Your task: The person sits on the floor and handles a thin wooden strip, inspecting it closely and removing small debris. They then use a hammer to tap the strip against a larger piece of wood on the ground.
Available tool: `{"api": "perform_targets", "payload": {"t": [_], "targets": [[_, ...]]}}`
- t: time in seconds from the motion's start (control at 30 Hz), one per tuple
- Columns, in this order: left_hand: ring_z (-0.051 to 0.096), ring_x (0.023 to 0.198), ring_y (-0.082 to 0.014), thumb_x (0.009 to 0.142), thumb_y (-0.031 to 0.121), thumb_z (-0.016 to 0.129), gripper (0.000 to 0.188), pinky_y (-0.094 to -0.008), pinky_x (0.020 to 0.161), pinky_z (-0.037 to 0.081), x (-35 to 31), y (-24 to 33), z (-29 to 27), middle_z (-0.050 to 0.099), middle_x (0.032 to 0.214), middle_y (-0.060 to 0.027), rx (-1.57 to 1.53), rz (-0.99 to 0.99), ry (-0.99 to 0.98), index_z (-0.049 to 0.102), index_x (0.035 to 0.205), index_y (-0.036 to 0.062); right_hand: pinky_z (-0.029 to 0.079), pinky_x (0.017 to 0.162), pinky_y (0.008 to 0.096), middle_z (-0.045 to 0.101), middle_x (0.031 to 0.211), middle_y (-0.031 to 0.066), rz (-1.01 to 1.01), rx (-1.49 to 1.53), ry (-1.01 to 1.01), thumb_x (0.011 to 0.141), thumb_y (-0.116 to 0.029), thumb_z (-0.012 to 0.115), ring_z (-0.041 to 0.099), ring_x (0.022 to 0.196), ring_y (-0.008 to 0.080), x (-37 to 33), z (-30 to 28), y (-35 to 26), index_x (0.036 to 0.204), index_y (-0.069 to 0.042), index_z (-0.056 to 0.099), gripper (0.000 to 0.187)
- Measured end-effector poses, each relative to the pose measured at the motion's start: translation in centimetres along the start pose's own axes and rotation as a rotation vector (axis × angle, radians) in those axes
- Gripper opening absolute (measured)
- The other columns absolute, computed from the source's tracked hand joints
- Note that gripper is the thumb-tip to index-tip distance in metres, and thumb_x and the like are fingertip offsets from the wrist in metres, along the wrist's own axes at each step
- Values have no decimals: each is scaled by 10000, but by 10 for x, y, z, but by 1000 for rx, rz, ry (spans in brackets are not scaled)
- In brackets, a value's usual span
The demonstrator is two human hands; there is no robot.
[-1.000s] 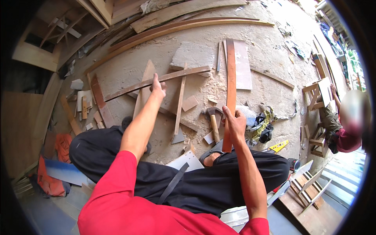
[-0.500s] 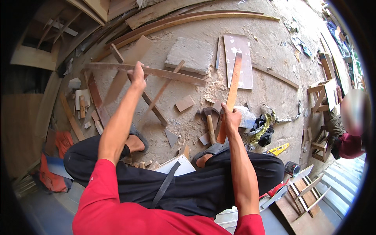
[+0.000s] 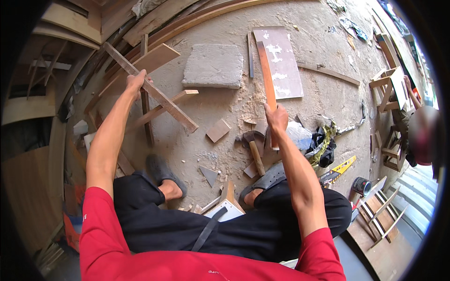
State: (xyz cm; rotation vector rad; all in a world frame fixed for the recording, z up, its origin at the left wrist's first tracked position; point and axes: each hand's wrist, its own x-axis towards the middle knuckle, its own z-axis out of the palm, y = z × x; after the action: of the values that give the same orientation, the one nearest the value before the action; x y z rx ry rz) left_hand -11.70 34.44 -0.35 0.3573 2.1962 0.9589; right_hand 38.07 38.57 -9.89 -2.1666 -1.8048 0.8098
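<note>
My left hand (image 3: 136, 81) is closed around a long brown wooden strip (image 3: 169, 106), which slants down to the right. Behind and across it lie other wooden pieces: a wider flat board (image 3: 161, 55), an upright strip (image 3: 145, 100) and a thinner slat (image 3: 183, 96). Whether they are joined to the held strip I cannot tell. In front of me, my right hand (image 3: 277, 117) grips a flat orange-brown wooden strip (image 3: 267, 77) near its lower end, its far end pointing away over a pale-patched board (image 3: 287, 70). A hammer (image 3: 256, 152) rests on the ground beside my right foot, left of that hand.
A grey stone slab (image 3: 212, 65) lies ahead. Small wood offcuts (image 3: 218, 130) and sawdust are scattered about. To the right are a yellow handsaw (image 3: 342, 169), a paint can (image 3: 361, 186) and crumpled plastic (image 3: 323, 145). Another person sits at far right by small wooden stools (image 3: 388, 89).
The strip in my left hand has swung from nearly level to a steep slant, as that hand moved left. The right-hand strip now leans left instead of right. My left foot has shifted.
</note>
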Motion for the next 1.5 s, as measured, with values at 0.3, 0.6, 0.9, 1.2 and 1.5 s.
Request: {"api": "perform_targets", "payload": {"t": [0.3, 0.6, 0.9, 1.2, 1.5], "targets": [[675, 662, -211, 845, 201, 676, 246, -381, 591, 585, 19, -13, 54, 674, 797, -112, -10, -39, -69, 631, 863, -41, 503, 893, 494, 668, 1103, 261, 82, -127, 24, 881, -563, 594, 641, 1045, 423, 100, 1, -40, 1092, 10, 658, 614], [621, 1064, -315, 842, 368, 741, 577, -457, 914, 513, -20, -22, 62, 609, 1157, -207, 135, 124, 20, 538, 1176, -55, 515, 896, 478, 690, 1084, 208, -90, -169, 44, 890, -417, 617, 658, 1031, 377, 86, -27, -13, 1104, -82, 694, 405], [398, 1330, -399, 821, 291, 707, 671, -450, 1117, 324, -148, -23, 124, 440, 1384, -270, 244, 865, 172, 427, 1341, -28, 537, 887, 451, 701, 1044, 191, -40, -260, 14, 850, -262, 556, 677, 986, 376, -11, -151, 42, 1049, -188, 747, 286], [545, 1230, -362, 838, 327, 702, 618, -399, 1057, 408, -353, 17, 251, 577, 1290, -265, 197, 927, -560, 527, 1277, -71, 537, 871, 465, 706, 1016, 183, -38, -381, 319, 844, -290, 548, 679, 956, 371, -161, -353, 99, 1029, -170, 746, 297], [630, 1131, -311, 842, 345, 716, 558, -376, 986, 475, -383, -10, 314, 652, 1201, -221, 284, 905, -882, 591, 1224, -41, 520, 929, 463, 689, 1084, 210, 312, -423, 308, 823, -271, 549, 661, 1035, 371, -281, -392, 219, 1055, -160, 745, 324]]}}
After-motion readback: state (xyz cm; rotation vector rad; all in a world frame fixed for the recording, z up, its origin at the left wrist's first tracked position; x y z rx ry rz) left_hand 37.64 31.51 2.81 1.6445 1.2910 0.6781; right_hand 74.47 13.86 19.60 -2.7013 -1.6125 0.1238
